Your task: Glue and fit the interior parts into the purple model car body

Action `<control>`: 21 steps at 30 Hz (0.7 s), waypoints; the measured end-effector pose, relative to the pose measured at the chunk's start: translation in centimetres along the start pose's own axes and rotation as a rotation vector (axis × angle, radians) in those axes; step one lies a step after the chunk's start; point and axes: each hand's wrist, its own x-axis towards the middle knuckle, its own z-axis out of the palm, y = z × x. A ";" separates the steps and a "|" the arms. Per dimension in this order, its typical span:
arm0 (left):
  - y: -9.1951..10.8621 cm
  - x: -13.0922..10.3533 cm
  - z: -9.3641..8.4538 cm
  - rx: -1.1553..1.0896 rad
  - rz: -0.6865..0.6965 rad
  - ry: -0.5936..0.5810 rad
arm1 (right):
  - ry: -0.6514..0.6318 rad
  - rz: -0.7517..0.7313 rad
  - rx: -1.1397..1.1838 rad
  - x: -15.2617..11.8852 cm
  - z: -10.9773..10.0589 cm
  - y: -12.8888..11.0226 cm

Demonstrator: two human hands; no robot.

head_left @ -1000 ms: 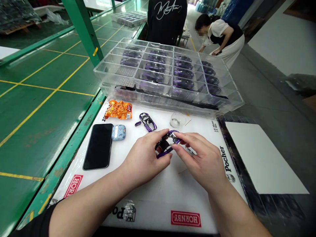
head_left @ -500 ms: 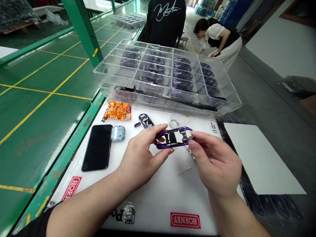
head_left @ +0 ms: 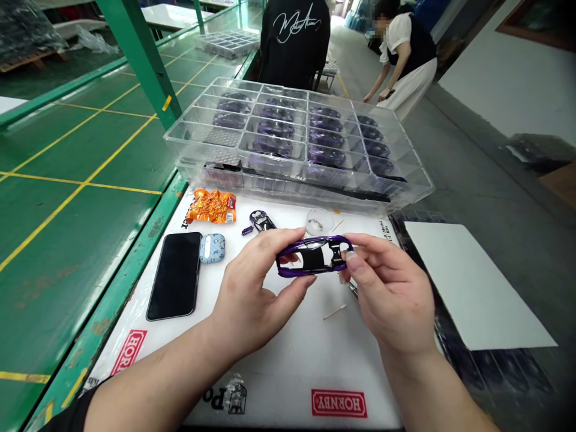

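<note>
glare is whitening the far end of the green surface (head_left: 112,141), soft light is brightening the white tabletop (head_left: 288,372), right-hand corners are lying dark.

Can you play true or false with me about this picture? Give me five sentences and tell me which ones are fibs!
1. The left hand and the right hand both hold one purple car body. True.
2. The phone has a brightly lit screen. False: its screen is dark.
3. A blue patterned case lies right beside the phone. True.
4. The cotton swab is inside the clear tray. False: it lies on the white tabletop.
5. The tray holds lots of purple pieces. True.
</note>
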 end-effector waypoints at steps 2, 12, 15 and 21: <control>0.0 -0.1 0.1 -0.039 -0.031 -0.002 | -0.006 0.001 -0.013 0.0 0.0 0.0; 0.4 -0.1 0.2 -0.128 -0.174 0.013 | 0.020 -0.044 -0.066 -0.4 0.1 -0.4; 0.4 0.0 0.1 -0.144 -0.208 -0.008 | 0.029 -0.057 -0.086 -0.5 0.2 -0.5; -0.1 0.0 0.2 -0.158 -0.258 -0.066 | 0.067 -0.016 -0.128 -0.6 0.4 -0.4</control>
